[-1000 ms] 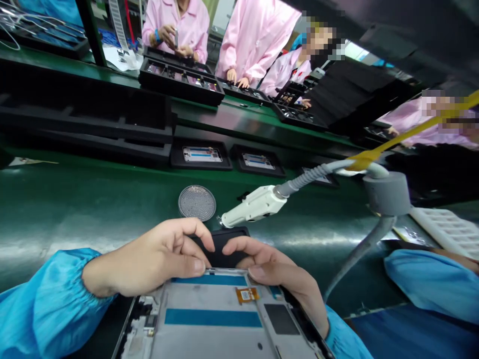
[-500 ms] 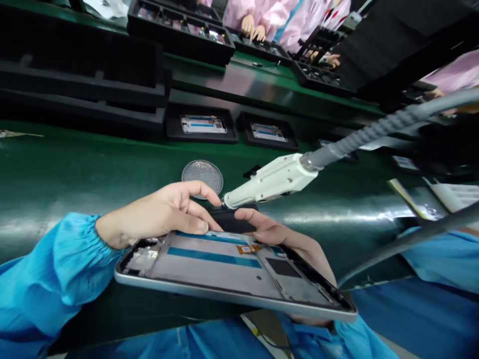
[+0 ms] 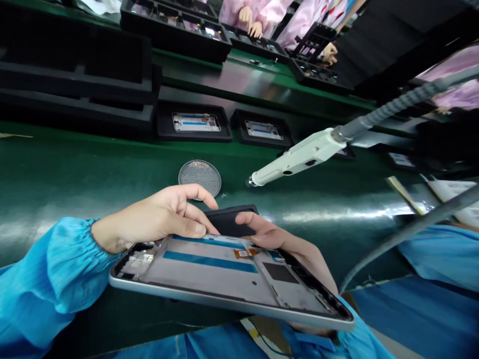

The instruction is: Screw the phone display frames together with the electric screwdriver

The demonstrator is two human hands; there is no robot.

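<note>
Both hands hold a tablet-like device frame [image 3: 209, 279], tilted toward me, with blue strips, an orange flex cable [image 3: 245, 253] and a silver rim. My left hand [image 3: 164, 219] grips its far left edge, thumb on the inner side, index finger reaching out beyond it. Around the right end wraps my right hand [image 3: 295, 244], its thumb along the far edge and its other fingers partly hidden beneath. Behind the frame lies a black block or tray [image 3: 235, 217]. A pale electric screwdriver [image 3: 295, 159] hangs beyond my hands, touched by neither.
A round dish of small screws [image 3: 199, 178] sits on the green bench [image 3: 93, 169]. Farther back are black trays [image 3: 194, 134] with similar frames and stacked black boxes [image 3: 75, 75]. A grey cable [image 3: 407, 234] curves at right. Co-workers' hands [image 3: 250, 22] show across the bench.
The screwdriver has swung up and right, away from my left index fingertip. The frame and both hands have shifted slightly left in view, with grips unchanged.
</note>
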